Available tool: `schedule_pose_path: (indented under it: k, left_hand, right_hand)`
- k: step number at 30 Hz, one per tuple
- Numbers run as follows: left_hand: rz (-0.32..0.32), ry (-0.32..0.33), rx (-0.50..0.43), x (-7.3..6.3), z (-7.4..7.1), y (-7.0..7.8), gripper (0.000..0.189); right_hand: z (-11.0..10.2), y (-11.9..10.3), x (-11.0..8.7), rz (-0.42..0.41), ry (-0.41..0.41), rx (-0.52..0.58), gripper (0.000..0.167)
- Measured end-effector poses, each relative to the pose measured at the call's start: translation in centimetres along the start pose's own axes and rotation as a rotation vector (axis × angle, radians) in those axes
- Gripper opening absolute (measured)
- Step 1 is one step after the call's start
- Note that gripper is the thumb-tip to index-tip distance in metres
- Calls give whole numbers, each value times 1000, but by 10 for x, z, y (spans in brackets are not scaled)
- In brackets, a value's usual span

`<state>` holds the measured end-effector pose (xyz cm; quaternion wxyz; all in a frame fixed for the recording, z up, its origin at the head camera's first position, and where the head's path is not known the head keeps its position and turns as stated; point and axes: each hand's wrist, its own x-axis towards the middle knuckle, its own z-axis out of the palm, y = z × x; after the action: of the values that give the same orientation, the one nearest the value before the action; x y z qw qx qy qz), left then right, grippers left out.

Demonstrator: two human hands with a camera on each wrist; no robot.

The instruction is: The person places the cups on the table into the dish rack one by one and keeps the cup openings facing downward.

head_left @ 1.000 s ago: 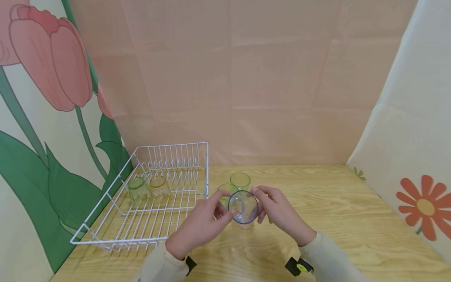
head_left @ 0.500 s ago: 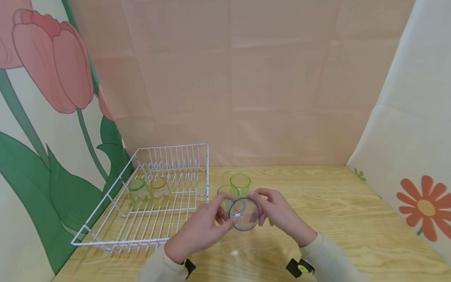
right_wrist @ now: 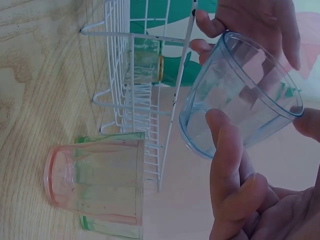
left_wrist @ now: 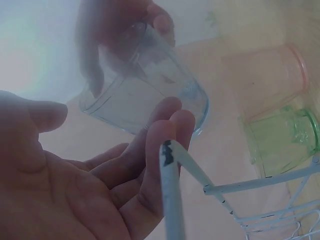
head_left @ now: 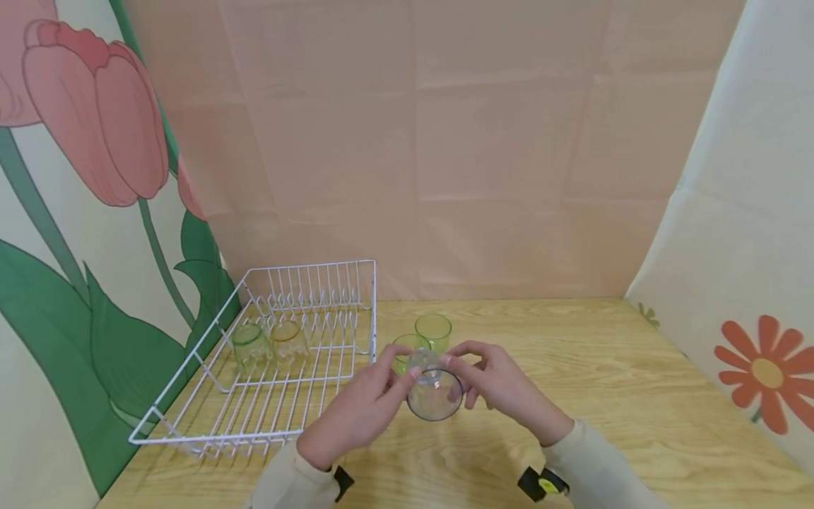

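A clear bluish drinking glass [head_left: 435, 397] is held between both hands above the table, tilted with its mouth toward the head camera and its base away. My left hand [head_left: 359, 413] grips its left side, thumb and forefinger near the base. From the other side my right hand [head_left: 505, 382] pinches it; in the right wrist view the thumb meets the rim and the fingers lie along the wall of the glass. Behind the hands stand two green glasses, one farther back [head_left: 434, 326] and one nearer [head_left: 407, 344]. A pink glass [right_wrist: 95, 185] stands beside them in the right wrist view.
A white wire dish rack [head_left: 273, 435] occupies the left of the wooden table [head_left: 610, 396]. Inside it are a green glass [head_left: 251, 350] and an amber-rimmed glass [head_left: 289, 343]. Its raised right edge is close to my left hand. Fabric-covered walls enclose the back and sides.
Both hands have turned the bluish glass: its rim has swung down toward the person and its base has come up. The hands themselves have barely shifted.
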<state>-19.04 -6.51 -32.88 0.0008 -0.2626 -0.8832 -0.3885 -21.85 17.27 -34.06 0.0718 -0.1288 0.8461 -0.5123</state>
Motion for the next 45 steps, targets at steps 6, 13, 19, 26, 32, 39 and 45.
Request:
schedule_pose_path:
  k: [6, 13, 19, 26, 32, 39, 45]
  left_hand:
    - [-20, 20, -26, 2, 0, -3, 57]
    - [-12, 15, -54, 3, 1, -6, 57]
    - [-5, 16, -73, 3, 2, -5, 64]
    - [-10, -5, -80, 1, 2, -2, 69]
    - [2, -22, -80, 2, 3, -3, 71]
    - [-1, -26, -76, 2, 4, -4, 72]
    - [-4, -21, -54, 3, 6, -5, 75]
  right_hand:
    - [0, -1, -1, 4, -13, -13, 53]
    - [-1, -1, -3, -1, -28, 3, 54]
    - [-2, -2, -3, 3, -30, 26, 53]
    - [-4, -2, -2, -10, -24, 20, 55]
    - [-4, -2, 0, -6, -24, -1, 54]
    - [-2, 0, 1, -2, -32, -38, 56]
    - [-1, -1, 1, 26, -48, -52, 57]
